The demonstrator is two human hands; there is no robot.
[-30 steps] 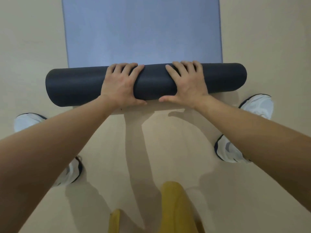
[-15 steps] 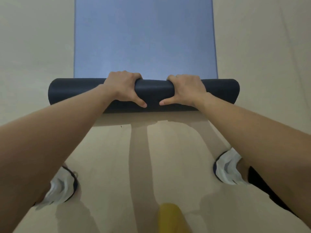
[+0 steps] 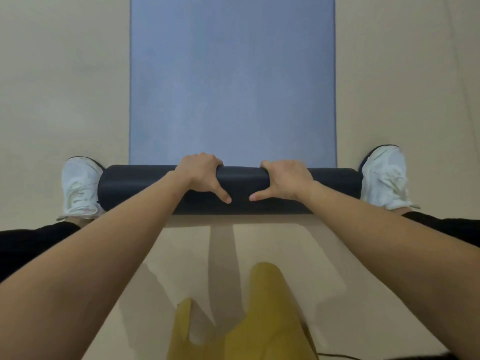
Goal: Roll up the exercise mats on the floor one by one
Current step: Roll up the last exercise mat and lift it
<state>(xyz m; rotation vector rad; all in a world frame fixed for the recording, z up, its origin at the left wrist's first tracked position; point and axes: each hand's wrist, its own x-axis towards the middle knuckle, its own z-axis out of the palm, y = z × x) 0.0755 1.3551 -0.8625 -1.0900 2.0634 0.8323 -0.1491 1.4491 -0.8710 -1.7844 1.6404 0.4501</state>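
Both hands curl over the middle of the dark roll [image 3: 161,188], left hand [image 3: 201,175] and right hand [image 3: 285,179] side by side, equally near. The roll's long axis runs left to right across the floor [image 3: 65,87]; the unrolled mat [image 3: 232,81] stretches straight ahead beyond it.

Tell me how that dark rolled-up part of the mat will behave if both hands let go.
The roll is round and lies on smooth floor, so it may unroll or spring loose. It bends tightly, so the mat is probably soft foam and light. The left hand and right hand press it.
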